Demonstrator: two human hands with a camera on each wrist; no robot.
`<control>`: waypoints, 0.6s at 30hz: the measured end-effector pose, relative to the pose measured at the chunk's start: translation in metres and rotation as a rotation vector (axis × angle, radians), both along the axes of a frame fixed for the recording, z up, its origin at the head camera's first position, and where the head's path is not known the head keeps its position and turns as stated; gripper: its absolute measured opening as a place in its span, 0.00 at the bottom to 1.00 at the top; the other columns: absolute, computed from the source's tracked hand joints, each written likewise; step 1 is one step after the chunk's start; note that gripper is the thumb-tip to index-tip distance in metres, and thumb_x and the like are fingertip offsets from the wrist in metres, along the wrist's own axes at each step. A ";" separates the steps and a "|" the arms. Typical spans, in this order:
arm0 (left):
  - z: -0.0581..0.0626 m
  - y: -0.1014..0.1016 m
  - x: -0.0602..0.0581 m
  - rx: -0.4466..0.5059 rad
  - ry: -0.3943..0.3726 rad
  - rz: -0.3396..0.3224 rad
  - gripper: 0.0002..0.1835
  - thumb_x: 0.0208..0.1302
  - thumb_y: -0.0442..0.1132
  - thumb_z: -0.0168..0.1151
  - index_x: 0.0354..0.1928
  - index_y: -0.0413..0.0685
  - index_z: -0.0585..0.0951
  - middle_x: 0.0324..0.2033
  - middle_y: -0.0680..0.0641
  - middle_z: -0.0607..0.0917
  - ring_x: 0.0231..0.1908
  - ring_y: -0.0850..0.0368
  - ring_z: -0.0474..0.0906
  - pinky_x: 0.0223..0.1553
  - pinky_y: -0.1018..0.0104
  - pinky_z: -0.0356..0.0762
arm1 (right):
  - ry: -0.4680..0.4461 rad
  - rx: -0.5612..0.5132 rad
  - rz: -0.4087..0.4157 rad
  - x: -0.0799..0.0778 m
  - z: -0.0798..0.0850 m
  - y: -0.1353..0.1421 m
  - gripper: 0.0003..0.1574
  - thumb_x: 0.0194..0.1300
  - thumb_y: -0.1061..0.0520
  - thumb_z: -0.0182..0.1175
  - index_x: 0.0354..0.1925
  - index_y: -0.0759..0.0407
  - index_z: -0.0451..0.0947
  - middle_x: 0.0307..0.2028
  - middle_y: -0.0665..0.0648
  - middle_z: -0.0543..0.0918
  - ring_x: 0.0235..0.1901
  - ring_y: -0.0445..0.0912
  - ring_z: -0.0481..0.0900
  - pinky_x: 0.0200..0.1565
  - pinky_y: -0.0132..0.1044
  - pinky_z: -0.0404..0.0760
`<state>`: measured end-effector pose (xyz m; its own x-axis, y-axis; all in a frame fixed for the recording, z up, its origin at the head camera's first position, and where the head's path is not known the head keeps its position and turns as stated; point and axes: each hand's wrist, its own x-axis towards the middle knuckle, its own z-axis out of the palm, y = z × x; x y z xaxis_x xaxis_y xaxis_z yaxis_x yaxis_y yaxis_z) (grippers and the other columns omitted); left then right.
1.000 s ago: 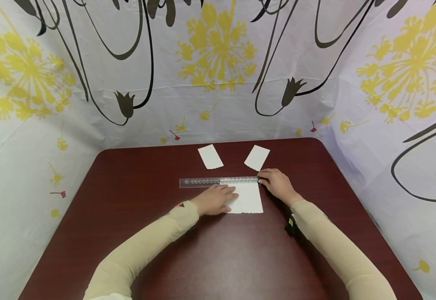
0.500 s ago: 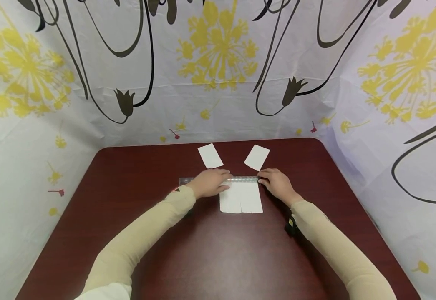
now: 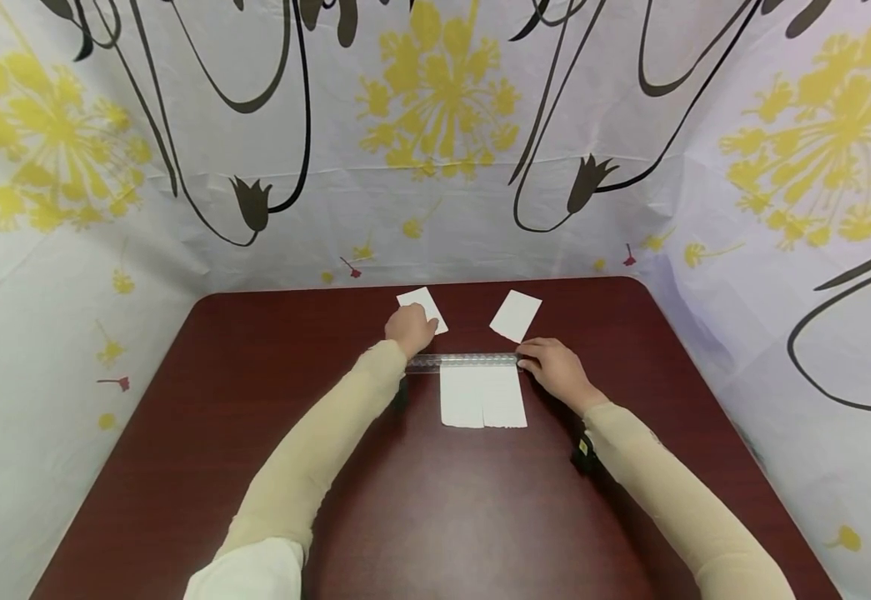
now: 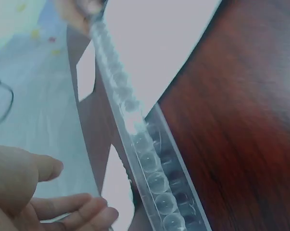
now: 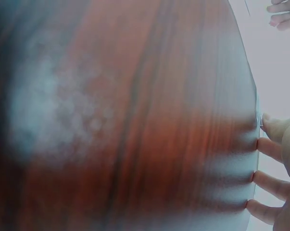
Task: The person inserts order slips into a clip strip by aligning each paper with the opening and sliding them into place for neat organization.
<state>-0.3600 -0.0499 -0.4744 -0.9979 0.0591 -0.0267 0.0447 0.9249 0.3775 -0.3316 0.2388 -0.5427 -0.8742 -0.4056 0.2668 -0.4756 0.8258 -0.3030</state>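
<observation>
Can see a clear ruler (image 3: 473, 360) lying across the far edge of white paper (image 3: 465, 398) on the worktop (image 3: 255, 375). From the left wrist only, can make out round glassy bumps down the ruler's length. On its near side, find the paper matte, thinly lined down the middle, ragged along the near edge. At its right end, see the right grip (image 3: 555, 367) holding it between thumb and fingers; from the right wrist, find the other fingers spread on glossy, streaked wood. Beyond its left part, see the left grip (image 3: 410, 331) partly covering a card (image 3: 437, 318); from the left wrist, find loosely parted, empty fingers by its ragged edge, cannot tell if touching. Beyond its right part, see another card (image 3: 516, 315).
</observation>
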 end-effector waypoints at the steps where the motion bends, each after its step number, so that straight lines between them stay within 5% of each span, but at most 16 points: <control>1: 0.001 0.001 -0.003 0.004 -0.021 0.019 0.27 0.74 0.48 0.53 0.14 0.50 0.68 0.10 0.53 0.65 0.14 0.58 0.64 0.16 0.67 0.61 | 0.000 0.000 0.000 0.000 0.000 0.000 0.19 0.68 0.53 0.62 0.56 0.57 0.82 0.55 0.61 0.84 0.59 0.59 0.78 0.55 0.58 0.79; 8: -0.002 0.003 -0.025 0.015 -0.096 0.094 0.26 0.74 0.49 0.52 0.16 0.48 0.76 0.13 0.50 0.75 0.16 0.57 0.69 0.17 0.67 0.65 | 0.001 -0.003 -0.005 0.000 -0.001 0.002 0.19 0.68 0.53 0.62 0.55 0.57 0.82 0.55 0.61 0.84 0.59 0.60 0.78 0.54 0.58 0.80; 18: -0.014 -0.004 -0.040 0.063 -0.191 0.199 0.22 0.74 0.51 0.52 0.35 0.39 0.85 0.32 0.41 0.87 0.20 0.56 0.71 0.19 0.65 0.67 | -0.011 -0.013 -0.007 -0.001 -0.001 0.001 0.19 0.68 0.53 0.62 0.55 0.57 0.83 0.54 0.60 0.84 0.59 0.59 0.77 0.57 0.57 0.79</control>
<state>-0.3998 -0.0536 -0.4880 -0.9672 -0.1301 -0.2183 -0.2132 0.8828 0.4186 -0.3331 0.2394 -0.5435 -0.8801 -0.3959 0.2620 -0.4662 0.8251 -0.3192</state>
